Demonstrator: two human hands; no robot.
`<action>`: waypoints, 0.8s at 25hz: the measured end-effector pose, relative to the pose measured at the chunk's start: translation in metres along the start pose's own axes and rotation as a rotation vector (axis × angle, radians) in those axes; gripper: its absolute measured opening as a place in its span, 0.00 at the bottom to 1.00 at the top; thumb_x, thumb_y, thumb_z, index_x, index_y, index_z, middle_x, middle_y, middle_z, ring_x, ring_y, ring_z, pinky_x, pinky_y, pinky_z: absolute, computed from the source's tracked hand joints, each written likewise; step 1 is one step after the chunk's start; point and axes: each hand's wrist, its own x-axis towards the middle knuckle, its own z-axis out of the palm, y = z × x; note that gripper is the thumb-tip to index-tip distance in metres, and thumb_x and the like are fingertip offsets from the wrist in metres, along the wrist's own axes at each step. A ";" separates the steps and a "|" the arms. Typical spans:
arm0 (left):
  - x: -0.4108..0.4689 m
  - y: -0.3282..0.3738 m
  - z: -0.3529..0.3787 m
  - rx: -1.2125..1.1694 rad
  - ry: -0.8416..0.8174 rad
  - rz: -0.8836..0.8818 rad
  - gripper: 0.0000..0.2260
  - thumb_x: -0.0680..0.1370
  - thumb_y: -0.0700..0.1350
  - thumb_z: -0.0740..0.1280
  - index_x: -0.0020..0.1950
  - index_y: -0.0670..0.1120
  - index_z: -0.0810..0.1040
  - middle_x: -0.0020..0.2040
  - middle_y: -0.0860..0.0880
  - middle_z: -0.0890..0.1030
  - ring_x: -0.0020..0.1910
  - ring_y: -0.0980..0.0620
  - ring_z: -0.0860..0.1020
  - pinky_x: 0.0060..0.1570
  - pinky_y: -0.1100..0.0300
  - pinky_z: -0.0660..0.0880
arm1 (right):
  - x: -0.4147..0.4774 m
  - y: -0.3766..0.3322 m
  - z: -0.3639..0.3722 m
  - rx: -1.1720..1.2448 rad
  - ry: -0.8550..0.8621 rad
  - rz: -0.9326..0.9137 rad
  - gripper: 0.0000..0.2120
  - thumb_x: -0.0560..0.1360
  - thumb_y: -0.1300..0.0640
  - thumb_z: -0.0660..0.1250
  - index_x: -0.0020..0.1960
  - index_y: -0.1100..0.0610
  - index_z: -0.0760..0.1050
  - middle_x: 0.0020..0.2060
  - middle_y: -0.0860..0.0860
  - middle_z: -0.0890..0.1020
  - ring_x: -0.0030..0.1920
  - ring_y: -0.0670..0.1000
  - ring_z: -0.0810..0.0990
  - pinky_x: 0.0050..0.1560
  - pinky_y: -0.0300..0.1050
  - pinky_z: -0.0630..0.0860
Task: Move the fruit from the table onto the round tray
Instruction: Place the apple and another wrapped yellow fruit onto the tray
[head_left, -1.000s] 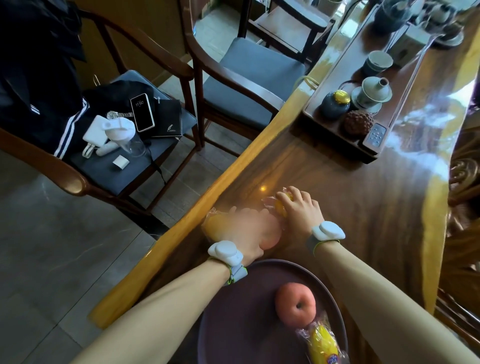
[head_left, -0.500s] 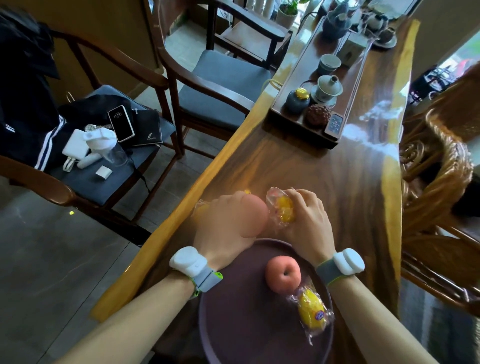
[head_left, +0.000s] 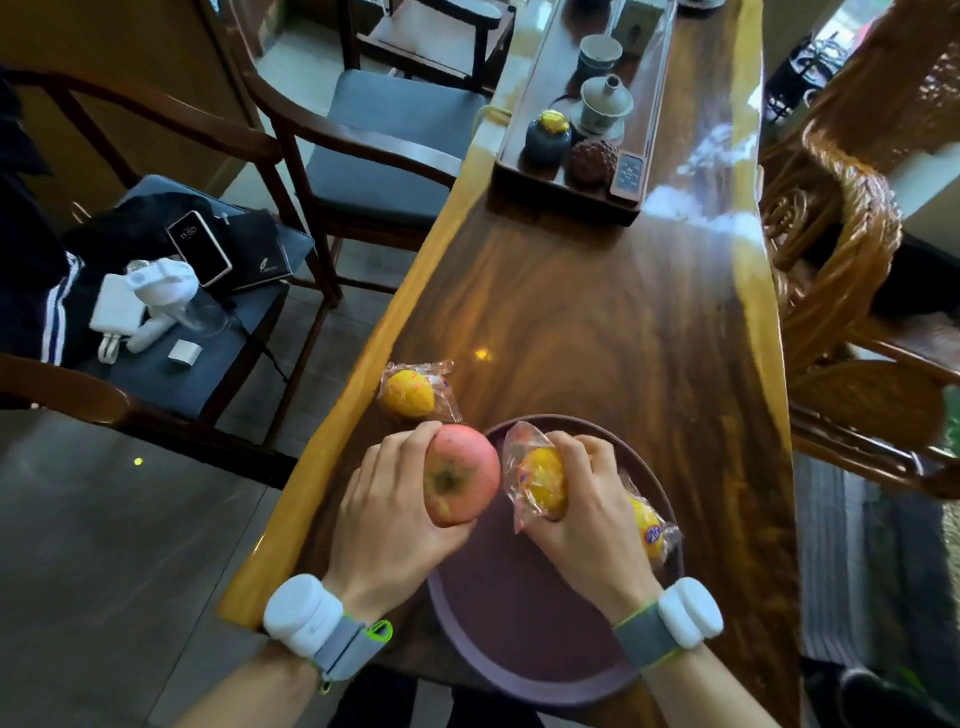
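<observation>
Both hands loaded over the round tray (head_left: 519, 639).
Left hand (head_left: 384, 514) clamps the firm apple (head_left: 460, 475); right hand (head_left: 587, 512) grips a wrapped orange (head_left: 540, 480), film probably slippery; hold the fruit's body.

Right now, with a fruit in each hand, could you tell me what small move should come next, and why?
Probably lower both hands and release: the right hand already holds its wrapped orange over the round tray, while the left hand grips the apple just at its rim, so shift it slightly rightward first.

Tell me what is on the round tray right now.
On the round tray, one wrapped yellow fruit shows beside the right hand. Both hands hold fruit above it; anything beneath the right hand is hidden.
</observation>
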 end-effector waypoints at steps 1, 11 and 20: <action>-0.006 -0.004 0.005 0.007 -0.027 0.003 0.43 0.60 0.55 0.80 0.71 0.49 0.67 0.61 0.49 0.76 0.58 0.46 0.74 0.55 0.48 0.74 | -0.008 0.003 0.008 0.014 -0.003 0.031 0.34 0.65 0.49 0.75 0.68 0.50 0.67 0.60 0.51 0.70 0.57 0.54 0.74 0.55 0.41 0.69; -0.020 -0.025 0.078 0.139 -0.266 0.044 0.41 0.58 0.56 0.78 0.69 0.50 0.68 0.59 0.49 0.78 0.56 0.43 0.76 0.51 0.47 0.74 | -0.078 0.049 0.077 -0.015 -0.057 0.330 0.33 0.65 0.45 0.75 0.66 0.48 0.67 0.58 0.53 0.69 0.53 0.59 0.74 0.55 0.54 0.75; -0.018 -0.044 0.109 0.211 -0.396 0.071 0.42 0.60 0.56 0.78 0.71 0.51 0.66 0.62 0.49 0.77 0.57 0.43 0.77 0.53 0.46 0.73 | -0.082 0.063 0.107 -0.234 -0.137 0.422 0.34 0.66 0.53 0.72 0.69 0.48 0.64 0.61 0.57 0.69 0.53 0.63 0.72 0.50 0.58 0.75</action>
